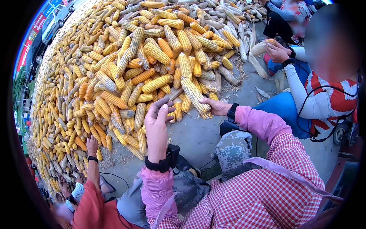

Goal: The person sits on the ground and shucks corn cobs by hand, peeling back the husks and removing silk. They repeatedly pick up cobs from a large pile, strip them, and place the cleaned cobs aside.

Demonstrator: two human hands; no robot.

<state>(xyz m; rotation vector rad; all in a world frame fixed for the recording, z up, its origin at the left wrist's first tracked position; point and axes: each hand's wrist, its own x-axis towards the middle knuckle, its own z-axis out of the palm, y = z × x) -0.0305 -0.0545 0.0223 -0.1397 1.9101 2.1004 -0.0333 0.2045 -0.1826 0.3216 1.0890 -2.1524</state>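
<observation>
My right hand [217, 107] grips the lower end of a pale yellow corn cob [193, 92], thumb and fingers wrapped round it. The husked cob slants up and away over the near edge of the pile, its far end meeting another yellow cob [185, 65]. To its left, my left hand [156, 121] is raised with thumb and fingers apart, and nothing shows in it. A brownish piece [175, 94], perhaps a cob or husk, lies just beyond those fingertips. Both wrists wear black bands.
A big heap of husked cobs [129, 76] spreads ahead and left. On the right, a seated person's hands [278, 51] hold a partly husked cob [263, 46]. At left, a red-sleeved person's hand [92, 145] touches the heap. Loose husks [258, 65] lie on the concrete ground [190, 133].
</observation>
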